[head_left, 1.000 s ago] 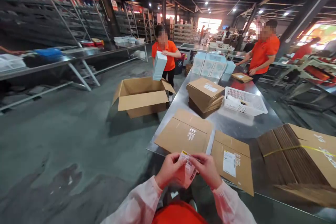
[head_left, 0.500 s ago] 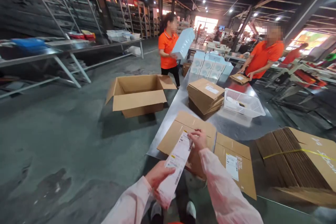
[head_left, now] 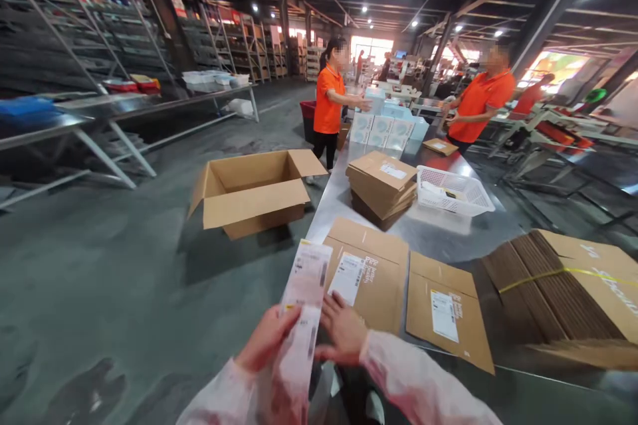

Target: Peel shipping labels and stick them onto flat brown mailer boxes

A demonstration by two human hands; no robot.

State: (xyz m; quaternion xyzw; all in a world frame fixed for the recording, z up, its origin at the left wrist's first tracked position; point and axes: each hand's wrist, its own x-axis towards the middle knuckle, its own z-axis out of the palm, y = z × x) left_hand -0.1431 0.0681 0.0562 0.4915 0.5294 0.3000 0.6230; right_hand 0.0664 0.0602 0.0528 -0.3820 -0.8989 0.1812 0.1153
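My left hand [head_left: 264, 340] grips a long strip of printed labels [head_left: 304, 299] that rises from it. My right hand [head_left: 343, 329] lies beside the strip with fingers spread, its tips touching the strip's lower part. Just beyond the hands a flat cardboard box [head_left: 371, 272] lies on the metal table [head_left: 438, 236], with a white label [head_left: 347, 277] stuck on its near left. To its right lies a second flat box [head_left: 446, 309] that also bears a label.
A stack of flat boxes [head_left: 381, 182] and a white basket [head_left: 453, 189] sit farther along the table. A strapped bundle of cardboard [head_left: 563, 285] lies at right. An open carton [head_left: 252, 189] stands on the floor at left. Two people in orange shirts [head_left: 329, 99] [head_left: 478, 103] work at the far end.
A label from the strip now sits on the near flat box. My right hand has drawn back from the box to the strip. The far person has set down a pale box.
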